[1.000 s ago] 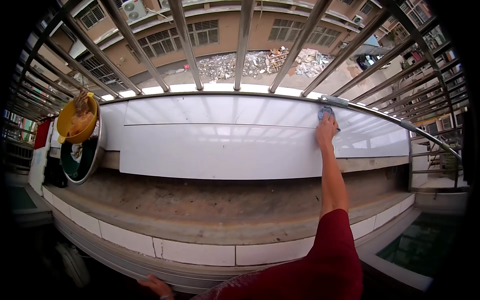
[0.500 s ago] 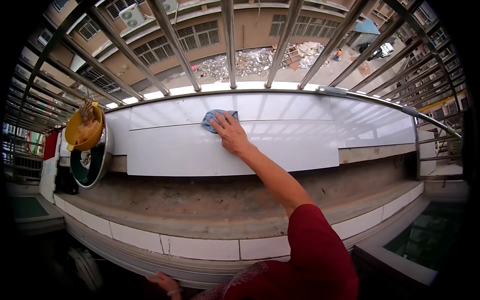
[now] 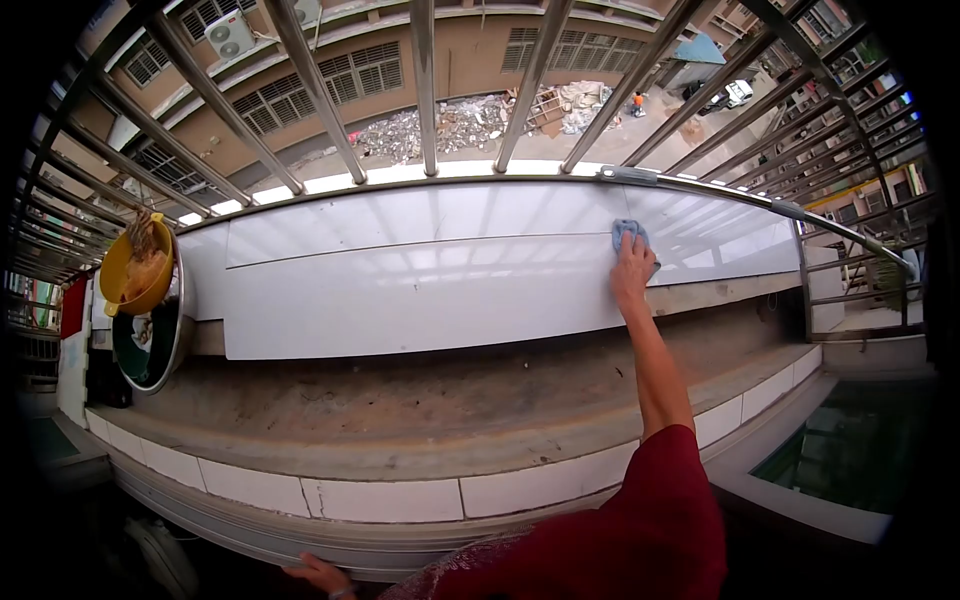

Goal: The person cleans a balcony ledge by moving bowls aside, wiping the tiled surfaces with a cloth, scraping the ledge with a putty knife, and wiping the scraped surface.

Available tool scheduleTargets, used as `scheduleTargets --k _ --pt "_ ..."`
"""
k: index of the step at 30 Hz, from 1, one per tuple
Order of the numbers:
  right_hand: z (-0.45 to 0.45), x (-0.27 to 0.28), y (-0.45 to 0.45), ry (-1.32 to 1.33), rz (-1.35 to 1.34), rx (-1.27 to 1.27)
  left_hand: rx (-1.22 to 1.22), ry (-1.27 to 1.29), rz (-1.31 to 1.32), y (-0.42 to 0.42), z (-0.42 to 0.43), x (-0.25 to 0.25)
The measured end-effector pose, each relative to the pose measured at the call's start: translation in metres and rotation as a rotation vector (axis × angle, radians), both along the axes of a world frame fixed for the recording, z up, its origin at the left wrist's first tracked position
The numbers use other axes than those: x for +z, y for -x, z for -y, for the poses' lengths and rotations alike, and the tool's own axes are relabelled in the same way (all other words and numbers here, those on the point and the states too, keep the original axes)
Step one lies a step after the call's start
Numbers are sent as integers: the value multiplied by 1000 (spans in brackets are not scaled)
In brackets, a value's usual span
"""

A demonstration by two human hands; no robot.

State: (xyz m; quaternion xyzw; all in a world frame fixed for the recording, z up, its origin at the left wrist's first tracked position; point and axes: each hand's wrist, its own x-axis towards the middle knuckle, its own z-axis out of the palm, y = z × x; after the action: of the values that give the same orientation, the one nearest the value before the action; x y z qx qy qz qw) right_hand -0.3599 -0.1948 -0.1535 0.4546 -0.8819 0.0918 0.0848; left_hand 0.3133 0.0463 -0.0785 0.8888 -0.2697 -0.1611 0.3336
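Observation:
A crumpled blue cloth (image 3: 625,230) lies on the white panels (image 3: 430,290), close to their right end. My right hand (image 3: 632,270) presses on it from above, fingers closed over the fabric, with the arm stretched forward. Low in the view, my left hand (image 3: 320,575) is beside the window frame's rail (image 3: 270,540). Its fingers are stretched out and hold nothing that I can see. The panels form a shelf, with a thin seam running along it and glossy reflections of bars.
Metal bars (image 3: 424,90) enclose the far side. A metal pole (image 3: 700,186) lies along the right back edge. At the left stand a yellow colander (image 3: 125,265) and a steel basin (image 3: 182,325). A concrete ledge (image 3: 400,400) and white tiles (image 3: 380,499) lie nearer.
My right hand has slid the blue cloth rightward across the white panels, from the middle to near the right end. The view has shifted slightly to the right. My left hand stays low.

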Motion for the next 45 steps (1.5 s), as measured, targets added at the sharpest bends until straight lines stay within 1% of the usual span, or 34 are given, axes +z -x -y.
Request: scheduleTargets --k 1,2,3,6,8,11,14,16,19,21,22,25,28,30,33,34,35,36,38,39,42,43,45 --pt "4 -9 -27 82 -47 28 -14 -13 44 -12 -5 -13" --pt "8 -15 -56 106 -35 102 -23 -23 93 -33 -16 -31" --pt "18 -13 -93 134 -31 195 -29 -34 148 -45 -22 -40" --pt "45 -3 -211 203 96 479 20 -102 129 4 2 4" --pt "61 3 -279 247 279 671 7 -97 115 -3 -2 2" --pt "79 -1 -350 224 355 885 -2 -109 137 -5 -3 -5" --pt "89 1 -343 183 394 985 -28 -76 132 -9 -5 -5" --pt "84 6 -304 128 328 987 -50 -59 129 -8 -4 -7" --pt "63 5 -217 189 229 741 -49 -69 133 -4 -4 -4" --pt "40 14 -151 134 141 560 -30 -57 92 -5 -3 -3" --pt "29 2 -116 166 43 458 -24 -60 94 -2 0 0" --pt "-8 -12 -31 168 -46 139 -10 -69 86 7 6 5" --pt "-17 -6 -33 109 -38 -73 -4 -68 54 -1 2 -1" --pt "-2 -8 -75 84 1 -126 -9 -45 35 -4 -1 -4" --pt "24 6 -181 150 56 306 -6 -61 122 8 6 4" --pt "30 7 -220 200 108 461 -18 -49 127 5 4 4" --pt "35 13 -259 173 201 589 -31 -34 133 1 2 -1" --pt "39 8 -297 230 289 704 -43 -18 137 -2 0 -5" --pt "45 10 -354 160 330 885 -58 -37 132 -6 -2 -6" --pt "47 12 -368 126 352 956 -67 -47 129 -8 -2 -6" --pt "60 6 -352 130 403 1076 -114 -63 179 -20 -9 -15" --pt "58 16 -330 125 385 1021 -115 -45 185 -18 -9 -15" --pt "57 13 -274 191 292 830 -121 -15 190 -13 -8 -15"
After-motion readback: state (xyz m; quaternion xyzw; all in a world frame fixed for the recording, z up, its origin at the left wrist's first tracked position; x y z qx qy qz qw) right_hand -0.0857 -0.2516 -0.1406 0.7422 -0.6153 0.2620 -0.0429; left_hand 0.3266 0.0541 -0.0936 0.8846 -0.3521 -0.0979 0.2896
